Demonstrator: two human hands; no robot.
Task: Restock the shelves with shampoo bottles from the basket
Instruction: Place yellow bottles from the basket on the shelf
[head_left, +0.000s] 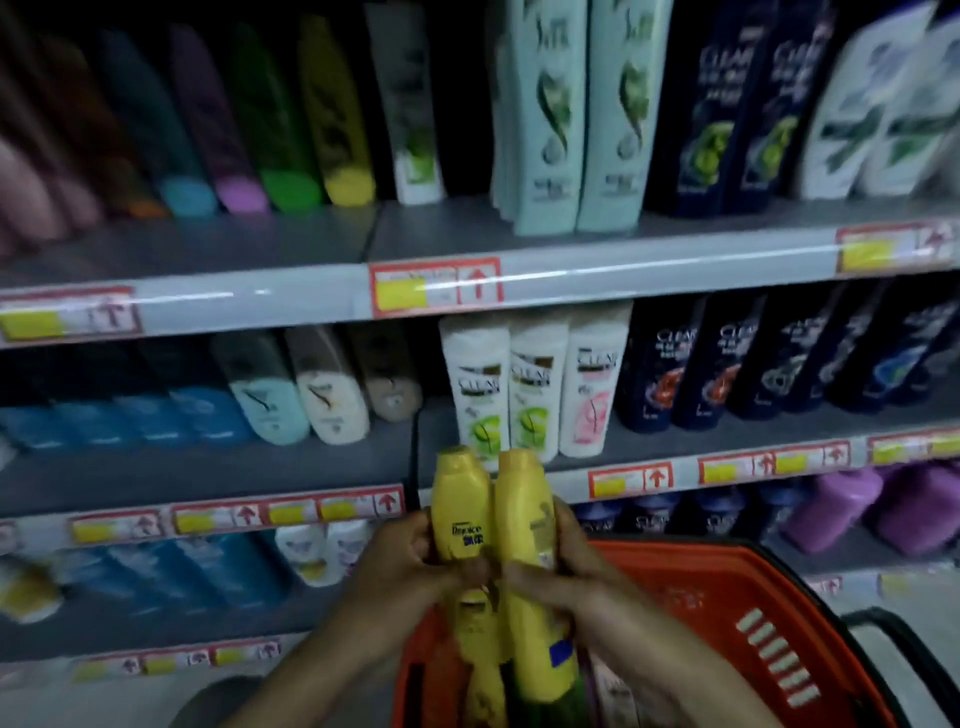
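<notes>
Grey metal store shelves (597, 270) with red-and-yellow price tags carry rows of shampoo bottles. Below them, at lower right, sits an orange plastic basket (727, 587) with more bottles inside. Above the basket, the left hand (400, 566) has its grip around a yellow plastic shampoo bottle (460, 504); the right hand (561, 566) grips a second yellow bottle (524, 519), the two touching.

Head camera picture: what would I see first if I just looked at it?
First, two yellow shampoo bottles in the middle, held upright side by side, one gripped by the left hand and one by the right hand. Just below them sits an orange basket with more bottles inside. Behind are shelves full of colourful bottles, with red and yellow price tags along the edges.
</notes>
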